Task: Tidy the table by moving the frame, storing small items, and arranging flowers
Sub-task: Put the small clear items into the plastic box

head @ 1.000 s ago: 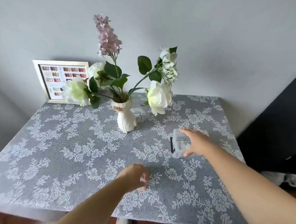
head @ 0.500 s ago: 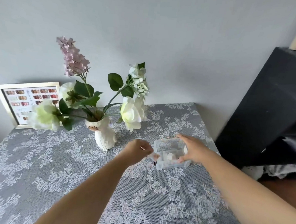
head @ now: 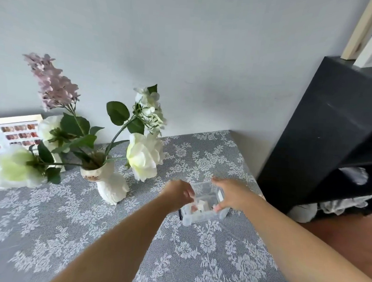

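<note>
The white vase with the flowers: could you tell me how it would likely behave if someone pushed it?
The white vase looks apt to tip: its base is narrow, while long stems carry the big white blooms far out to both sides. It appears to be glazed ceramic, so probably smooth and breakable. The lace tablecloth might snag rather than let it slide.

No legible text on anything.

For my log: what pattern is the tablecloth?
Grey tablecloth with a white lace floral pattern, seen in the head view.
</note>
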{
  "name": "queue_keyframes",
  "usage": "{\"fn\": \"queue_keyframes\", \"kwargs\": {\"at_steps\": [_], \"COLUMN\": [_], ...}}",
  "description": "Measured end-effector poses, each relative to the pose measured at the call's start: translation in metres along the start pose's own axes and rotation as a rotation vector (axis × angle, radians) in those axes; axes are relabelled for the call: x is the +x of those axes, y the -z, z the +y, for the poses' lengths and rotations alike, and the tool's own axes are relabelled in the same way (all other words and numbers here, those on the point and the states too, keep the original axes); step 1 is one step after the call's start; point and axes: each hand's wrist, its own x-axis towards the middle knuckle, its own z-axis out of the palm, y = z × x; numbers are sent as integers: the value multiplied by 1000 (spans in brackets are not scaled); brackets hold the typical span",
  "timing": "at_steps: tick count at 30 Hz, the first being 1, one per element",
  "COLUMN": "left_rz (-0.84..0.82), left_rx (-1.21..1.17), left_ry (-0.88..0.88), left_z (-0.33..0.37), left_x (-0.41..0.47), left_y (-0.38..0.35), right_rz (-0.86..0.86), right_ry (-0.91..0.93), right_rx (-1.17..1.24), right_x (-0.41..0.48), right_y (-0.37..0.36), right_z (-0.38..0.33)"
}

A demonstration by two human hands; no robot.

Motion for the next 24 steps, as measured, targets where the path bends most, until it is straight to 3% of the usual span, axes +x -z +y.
{"fn": "queue_keyframes", "kwargs": {"at_steps": [10, 14, 24], "left_rz": [153, 230, 503], "left_rx": [-49, -111, -270], "left_ry": [25, 89, 442], "left_z": [-18, -39, -131], "left_x": [-30, -60, -136], "left_y": [3, 12, 54], "right_rz": [37, 133, 41], "right_ry": [-4, 64, 213], "right_rx": [97, 192, 444], "right_x": [-1, 4, 29], "right_y": [-5, -6, -54], "right_z": [2, -23, -139]}}
